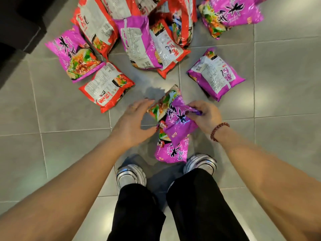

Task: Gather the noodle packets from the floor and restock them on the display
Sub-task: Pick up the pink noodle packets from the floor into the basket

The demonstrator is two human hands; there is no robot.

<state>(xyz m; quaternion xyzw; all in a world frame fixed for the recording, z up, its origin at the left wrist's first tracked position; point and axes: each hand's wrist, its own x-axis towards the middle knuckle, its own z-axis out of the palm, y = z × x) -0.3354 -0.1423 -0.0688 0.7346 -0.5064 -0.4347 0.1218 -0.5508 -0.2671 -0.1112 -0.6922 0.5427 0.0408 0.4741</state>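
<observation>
A purple noodle packet is pinched by its crimped end between the curled fingers of the right hand. The left hand, spread and holding nothing, is set just left of that packet; contact cannot be told. A second purple packet lies just below it, and other packets are scattered beyond it on the tiled floor. The end pinch is judged weak, so the packet's body should be cupped by the left hand before lifting.
</observation>
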